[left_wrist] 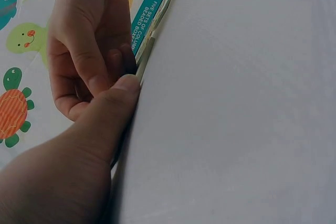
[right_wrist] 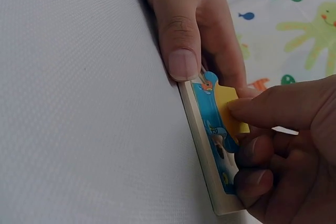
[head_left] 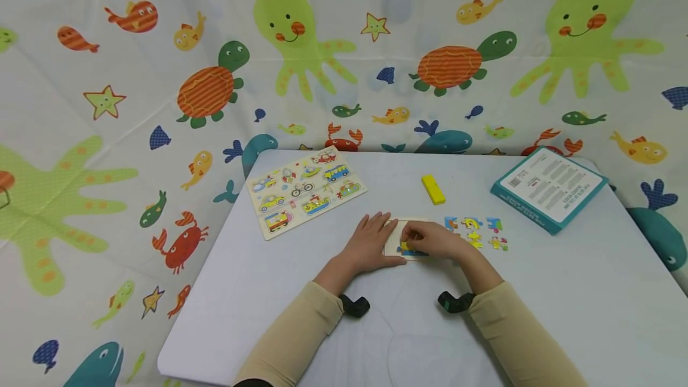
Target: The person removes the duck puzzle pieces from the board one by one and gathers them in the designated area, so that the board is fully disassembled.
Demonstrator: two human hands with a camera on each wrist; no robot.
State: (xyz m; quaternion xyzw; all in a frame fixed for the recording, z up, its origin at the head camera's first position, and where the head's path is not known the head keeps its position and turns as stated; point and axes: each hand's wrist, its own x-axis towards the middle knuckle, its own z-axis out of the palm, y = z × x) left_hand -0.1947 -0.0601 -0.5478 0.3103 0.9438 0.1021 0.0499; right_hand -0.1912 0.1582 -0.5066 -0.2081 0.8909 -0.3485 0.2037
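Observation:
A small wooden puzzle board [head_left: 392, 246] lies on the table between the hands. My left hand [head_left: 369, 243] rests flat at its left side, fingers extended, with its thumb against the near edge; in the right wrist view that left thumb [right_wrist: 184, 64] touches the board's corner. My right hand [head_left: 432, 239] is over the board, thumb and fingers pinching a yellow-and-blue jigsaw piece [right_wrist: 227, 109]. The piece stands slightly raised above the blue picture in the board, partly hidden by the fingers. Several loose jigsaw pieces [head_left: 473, 223] lie to the right, some behind the right hand.
At the back left is a larger picture board [head_left: 290, 196] with vehicles. A yellow block [head_left: 433, 190] lies behind the loose pieces. A teal box [head_left: 548, 190] sits at the back right. A patterned cloth [head_left: 322, 118] hangs behind the white table [head_left: 247, 315].

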